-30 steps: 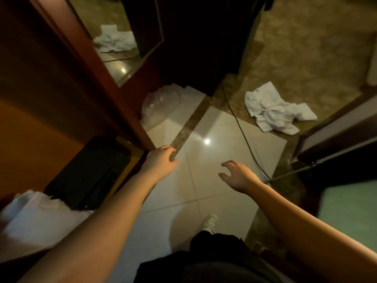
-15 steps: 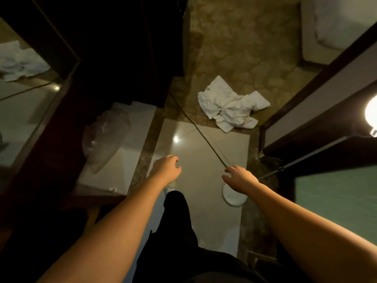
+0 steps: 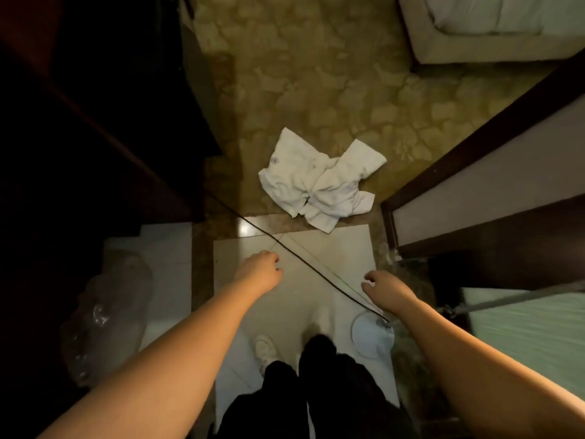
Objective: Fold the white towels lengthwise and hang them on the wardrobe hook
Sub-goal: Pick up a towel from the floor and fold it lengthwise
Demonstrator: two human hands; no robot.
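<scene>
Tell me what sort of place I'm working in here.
Probably a hotel room entryway: a made bed at the far corner, patterned carpet meeting glossy floor tiles, and a crumpled white towel on the floor.

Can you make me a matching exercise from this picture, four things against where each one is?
Things:
1. towel
2. cable
3. plastic bag
4. bed

Places:
A. top right corner
B. left edge, on the pale ledge
C. crumpled on the carpet, one corner on the tile
D. running slantwise across the tile between the hands

Pairs: 1-C, 2-D, 3-B, 4-A
</scene>
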